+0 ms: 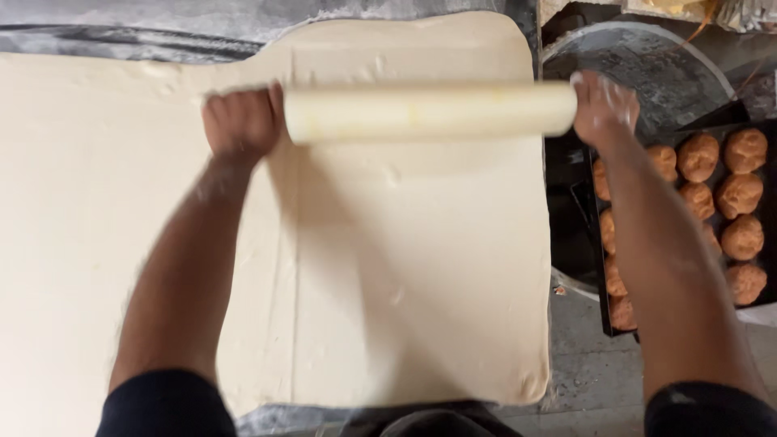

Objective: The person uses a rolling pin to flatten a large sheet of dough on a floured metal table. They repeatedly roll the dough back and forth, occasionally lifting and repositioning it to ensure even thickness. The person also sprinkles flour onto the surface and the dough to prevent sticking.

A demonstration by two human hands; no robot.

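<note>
A tray of brown buns (720, 194) sits right of the dough sheet (405, 267); both hands, left (241, 121) and right (603, 105), clamp the rolling pin (429, 112), arms outstretched.

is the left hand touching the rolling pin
Touching. The head view shows the left hand closed over the end of the rolling pin, with no gap, above the dough sheet.

The dough sheet (405, 267) runs off the left edge; both hands' grips hide the rolling pin (429, 112) ends; the bun tray (603, 316) is cut off right.

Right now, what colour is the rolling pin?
Pale cream, close to the dough beneath; the head view shows the rolling pin.
</note>
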